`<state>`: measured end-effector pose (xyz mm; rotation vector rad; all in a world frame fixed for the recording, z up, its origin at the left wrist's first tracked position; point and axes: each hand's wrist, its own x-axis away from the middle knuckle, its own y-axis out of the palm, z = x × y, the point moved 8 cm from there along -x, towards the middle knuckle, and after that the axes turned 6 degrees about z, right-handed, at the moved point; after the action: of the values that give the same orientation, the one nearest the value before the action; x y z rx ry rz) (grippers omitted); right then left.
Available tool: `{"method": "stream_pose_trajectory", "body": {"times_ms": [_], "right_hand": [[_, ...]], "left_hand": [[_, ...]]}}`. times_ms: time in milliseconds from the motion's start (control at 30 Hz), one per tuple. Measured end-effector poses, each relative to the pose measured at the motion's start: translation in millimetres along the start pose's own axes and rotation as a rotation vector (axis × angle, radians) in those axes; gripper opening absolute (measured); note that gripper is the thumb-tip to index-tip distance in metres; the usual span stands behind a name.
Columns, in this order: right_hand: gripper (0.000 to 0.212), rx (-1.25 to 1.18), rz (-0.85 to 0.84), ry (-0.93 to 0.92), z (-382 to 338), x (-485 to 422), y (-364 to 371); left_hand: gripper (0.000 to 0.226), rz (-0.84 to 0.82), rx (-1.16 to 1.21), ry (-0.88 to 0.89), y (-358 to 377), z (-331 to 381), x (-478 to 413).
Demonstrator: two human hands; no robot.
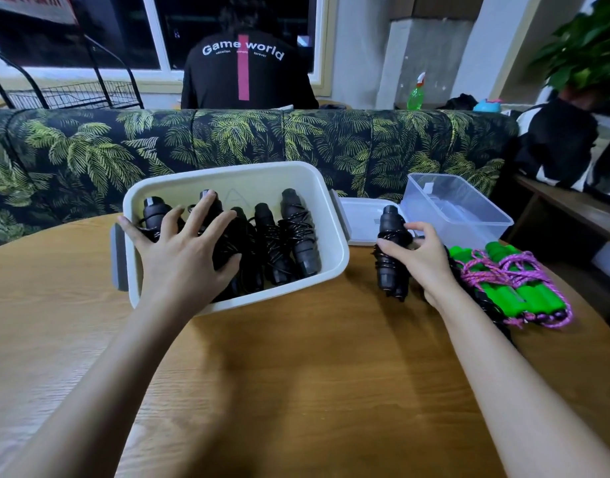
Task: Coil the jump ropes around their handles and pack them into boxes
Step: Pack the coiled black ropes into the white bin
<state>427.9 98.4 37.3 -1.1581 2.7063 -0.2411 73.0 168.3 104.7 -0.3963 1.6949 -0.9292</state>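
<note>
At centre frame, inside the white box [227, 172]: black jump ropes [290, 236], cord wound round the handles, lying side by side with 5 handle ends showing toward the far wall of the box. On top of the left-hand bundles, the left hand [183, 250]: fingers straight and spread wide, palm pressing down on the ropes, thumb reaching out to the box's left rim. Grey handle on that left side of the box, just outside the thumb.

Right of the box, at centre right: 1 more black coiled rope [389, 229], held roughly upright just above the bench [296, 374] by the right hand [424, 260], fingers and thumb curled round its middle. Behind it, a white lid [358, 212] lying flat, touching the box's right side. Just right of the right hand, green-handled ropes [503, 294] bound in pink-purple cord, piled on the bench edge. Beyond them, toward upper right, a clear box [469, 215], open-topped.

Wood-grain bench filling the lower frame. Behind it, a sofa [90, 150] in a palm-leaf print. Past the sofa, at top centre, a person [227, 77] seen from behind in a black top. At top left, a wire rack [72, 94]; at upper right, a green spray bottle [415, 96] and a leafy plant [586, 46].
</note>
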Motion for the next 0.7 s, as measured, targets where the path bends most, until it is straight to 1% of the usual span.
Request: {"method": "stream_pose_trajectory", "body": {"times_ms": [67, 133, 200, 233, 333, 433, 500, 633, 700], "right_hand": [[0.057, -0.128, -0.014, -0.005, -15, 8, -8], [0.053, -0.227, -0.038, -0.059, -39, 18, -13], [0.049, -0.316, -0.105, -0.116, -68, 32, -7], [0.050, -0.338, -0.155, -0.136, -81, 39, 1], [0.062, -0.325, -0.334, -0.173, -112, 64, 41], [0.057, -0.292, -0.477, -0.192, -121, 86, 92], [0.057, -0.269, -0.513, -0.193, -121, 93, 121], [0.077, -0.207, -0.552, -0.188, -112, 92, 161], [0.082, -0.183, -0.573, -0.186, -104, 92, 174]], "left_hand": [[0.061, 0.009, 0.002, 0.004, -1, 0, 1], [0.062, 0.011, 0.002, 0.002, -2, 1, 2], [0.063, 0.017, 0.001, -0.002, -3, 2, 3], [0.062, 0.022, 0.004, -0.003, -4, 2, 4], [0.060, 0.034, 0.009, -0.006, -5, 2, 5], [0.068, -0.001, -0.013, -0.012, -5, 1, 5], [0.072, -0.020, -0.016, -0.014, -4, 1, 4], [0.078, -0.034, 0.005, -0.017, -4, 0, 5], [0.078, -0.028, 0.017, -0.020, -5, -1, 5]]}}
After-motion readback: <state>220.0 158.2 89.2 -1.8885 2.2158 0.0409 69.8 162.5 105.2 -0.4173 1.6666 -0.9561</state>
